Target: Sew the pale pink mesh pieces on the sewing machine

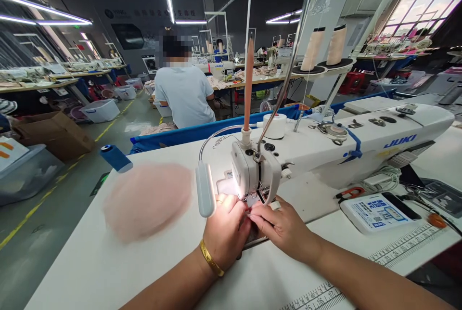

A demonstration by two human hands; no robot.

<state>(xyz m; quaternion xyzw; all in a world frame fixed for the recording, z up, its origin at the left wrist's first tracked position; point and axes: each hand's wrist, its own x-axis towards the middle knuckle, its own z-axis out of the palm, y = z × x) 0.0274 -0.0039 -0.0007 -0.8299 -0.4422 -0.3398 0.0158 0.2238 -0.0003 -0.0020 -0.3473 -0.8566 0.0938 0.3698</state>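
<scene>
Both hands, the left hand (225, 230) and the right hand (281, 226), are curled, maybe pinching a small cloth (252, 204) under the white sewing machine (325, 151) on the table (90, 262)

2 thread cones (312, 49), 1 sewing machine (346, 144), 2 hands (226, 233), 1 blue spool (115, 158).
</scene>
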